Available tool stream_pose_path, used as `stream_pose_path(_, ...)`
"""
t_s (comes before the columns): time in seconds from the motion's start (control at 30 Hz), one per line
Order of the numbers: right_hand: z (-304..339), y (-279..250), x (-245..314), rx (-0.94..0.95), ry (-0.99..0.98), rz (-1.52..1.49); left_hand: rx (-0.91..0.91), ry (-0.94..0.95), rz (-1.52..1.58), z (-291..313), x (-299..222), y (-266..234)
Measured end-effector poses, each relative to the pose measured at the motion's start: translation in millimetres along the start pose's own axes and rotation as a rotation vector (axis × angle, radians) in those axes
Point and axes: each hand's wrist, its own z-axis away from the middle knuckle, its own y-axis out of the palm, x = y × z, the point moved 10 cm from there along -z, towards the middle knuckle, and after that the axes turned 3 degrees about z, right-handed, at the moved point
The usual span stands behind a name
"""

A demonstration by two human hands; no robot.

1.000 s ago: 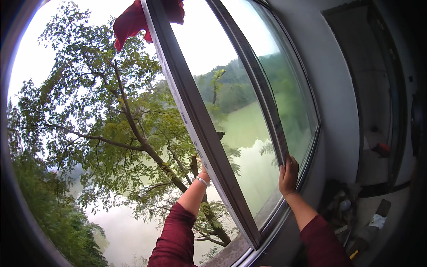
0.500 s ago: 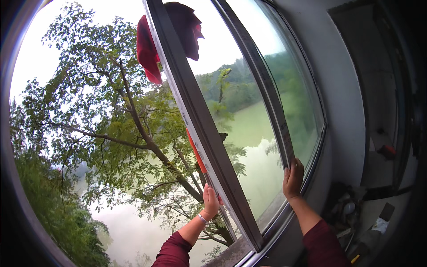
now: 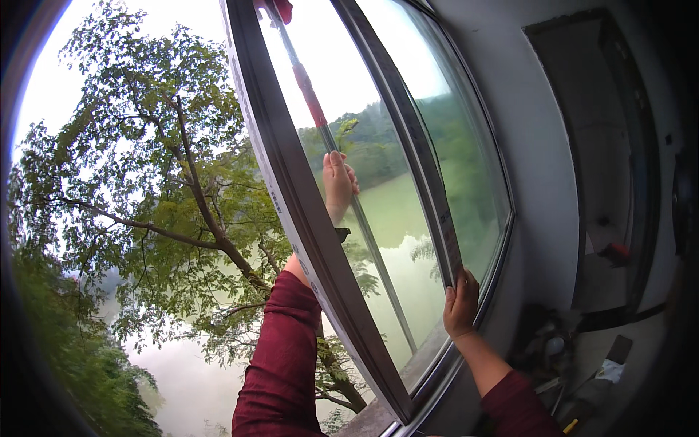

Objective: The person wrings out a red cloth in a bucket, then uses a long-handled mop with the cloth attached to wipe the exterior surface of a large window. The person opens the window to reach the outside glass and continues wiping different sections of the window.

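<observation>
Fingers of the right hand (image 3: 461, 302) lie flat and loose against the inner frame (image 3: 437, 211) of the window, gripping nothing. Farther out, the left hand (image 3: 338, 182) reaches around the open sash (image 3: 306, 218) and, seen through the glass, is clenched on a long cleaning pole (image 3: 349, 197) with a red sleeve, running slantwise up the outer pane. Beyond stand a tree (image 3: 160, 189) and green water.

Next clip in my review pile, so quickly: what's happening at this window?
A person leans at an open window sash. The left hand reaches round outside the glass and grips a long pole with a red cloth at its top, against the outer pane. The right hand rests on the inner window frame. Trees and water lie beyond.
</observation>
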Motion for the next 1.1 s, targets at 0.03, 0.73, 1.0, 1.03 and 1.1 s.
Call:
stream_pose_path(0.03, 0.1, 0.2, -0.7, 0.008, -0.002, 0.005, -0.007, -0.012, 0.012, -0.8, 4.7, 5.3)
stream_pose_path(0.73, -5.0, -6.5, 5.9, 0.033, 0.006, -0.014, 0.058, -0.289, 0.032, 69.0, 136.7, 63.0)
stream_pose_path(1.0, -8.3, -10.0, 5.8, 0.026, -0.009, -0.033, 0.056, -0.326, -0.077, 83.8, 164.9, 80.6)
stream_pose_path(1.03, -8.5, -8.9, 5.0, 0.036, -0.002, -0.028, 0.063, -0.322, -0.09, 84.4, 169.9, 81.3)
stream_pose_path(1.1, -7.7, -6.5, 4.2, 0.058, 0.012, -0.021, 0.089, -0.245, -0.144, 86.9, 174.2, 82.1)
